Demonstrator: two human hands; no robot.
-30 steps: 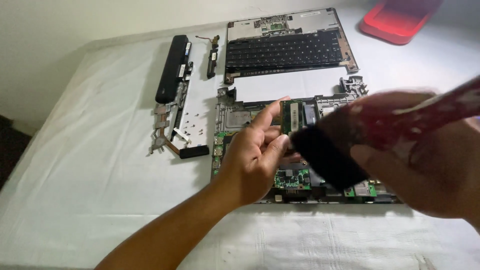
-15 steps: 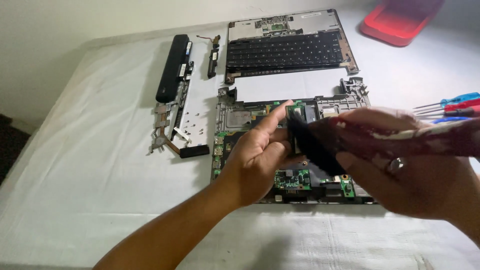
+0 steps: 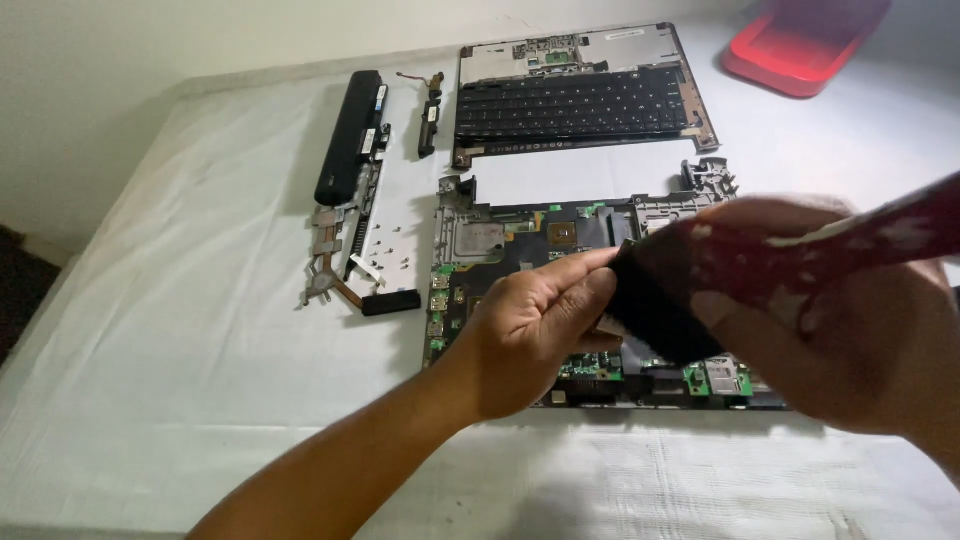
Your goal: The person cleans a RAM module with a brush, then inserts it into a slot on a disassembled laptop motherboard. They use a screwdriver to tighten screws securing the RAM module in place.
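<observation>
Both hands, left hand (image 3: pixel 535 335) and right hand (image 3: pixel 830 330), around black part (image 3: pixel 650 310) above motherboard (image 3: pixel 500 245).

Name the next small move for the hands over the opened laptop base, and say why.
Probably lift the flat black rectangular part straight up and clear. Both the left hand and right hand pinch it above the green circuit board in the opened laptop base, so tilting or dragging it might catch components.
</observation>
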